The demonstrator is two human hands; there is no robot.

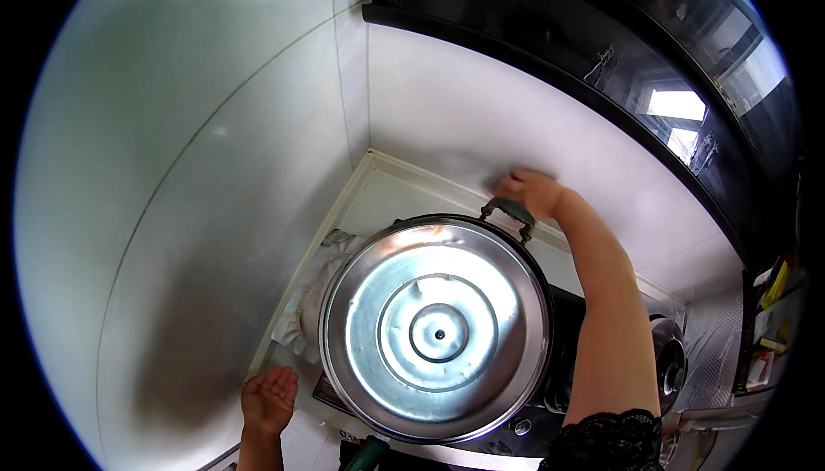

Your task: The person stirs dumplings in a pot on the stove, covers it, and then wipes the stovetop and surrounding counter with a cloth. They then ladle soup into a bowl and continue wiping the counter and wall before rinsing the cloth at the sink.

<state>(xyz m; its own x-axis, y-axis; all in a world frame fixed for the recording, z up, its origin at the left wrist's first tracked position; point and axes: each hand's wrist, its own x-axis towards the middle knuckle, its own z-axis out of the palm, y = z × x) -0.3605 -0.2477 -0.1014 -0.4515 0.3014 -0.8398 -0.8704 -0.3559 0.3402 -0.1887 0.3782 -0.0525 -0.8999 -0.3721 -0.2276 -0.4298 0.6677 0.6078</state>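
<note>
A large round steel lid point(361, 325), dented and ringed, lies on a dark-rimmed wok in the middle. The wok's green loop handle point(513, 210) is at the far side, and its long green handle point(368, 454) points toward me. My right hand point(530, 194) is just beyond the loop handle, by the back wall. Its fingers are bent and blurred, and I cannot see whether they hold anything. Low on the left, next to the side wall, my left hand point(271, 400) is open, palm up, holding nothing.
The wok stands on a black stove point(498, 443). A crumpled pale cloth or bag point(311, 303) lies between it and the left wall. To the right is a pot with a glass lid point(669, 357). A glossy black cabinet point(550, 50) overhangs the back wall point(447, 101).
</note>
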